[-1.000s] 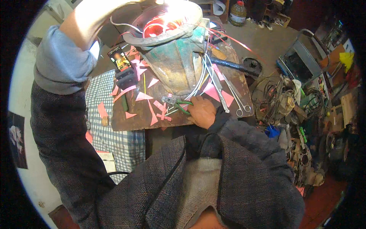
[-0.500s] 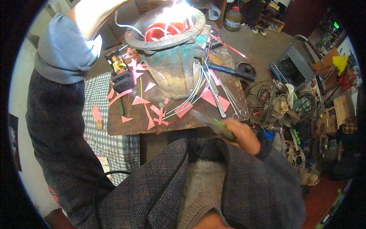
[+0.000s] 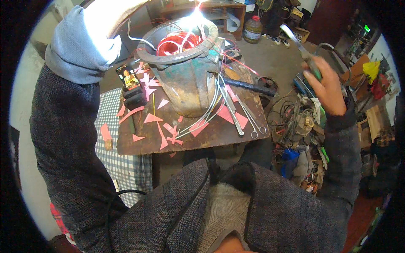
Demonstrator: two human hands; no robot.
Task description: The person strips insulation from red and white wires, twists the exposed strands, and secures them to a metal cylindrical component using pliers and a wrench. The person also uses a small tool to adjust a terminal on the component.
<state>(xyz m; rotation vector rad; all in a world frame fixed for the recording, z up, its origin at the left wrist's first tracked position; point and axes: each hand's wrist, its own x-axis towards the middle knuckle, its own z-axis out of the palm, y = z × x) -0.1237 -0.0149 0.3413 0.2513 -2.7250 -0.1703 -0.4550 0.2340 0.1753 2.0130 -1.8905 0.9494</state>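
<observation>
My left forearm reaches up past the top edge, glaringly lit, and the left hand itself is out of the picture. Out to the right, over the floor and away from the table, my right hand (image 3: 327, 86) grips a knife (image 3: 313, 67) by its green handle, the pale blade pointing up and left. On the wooden table (image 3: 139, 145) stands a worn, bucket-shaped metal motor housing (image 3: 181, 90). Red wire coils (image 3: 175, 43) sit inside it, under a glaring light (image 3: 196, 21) that washes out detail. Cut pink sheet pieces (image 3: 154, 118) lie around the housing.
Scissors (image 3: 254, 126), a long metal tool (image 3: 234, 111), a black-handled hammer (image 3: 249, 85) and thin white tubes (image 3: 211, 120) lie right of the housing. A propped phone (image 3: 128, 78) is at left. Tangled cables (image 3: 291, 116) and a large bottle (image 3: 253, 30) stand on the floor.
My right hand, with the knife, has swung up and right from the table's near edge to out over the floor. My left arm stays raised; the view has shifted slightly.
</observation>
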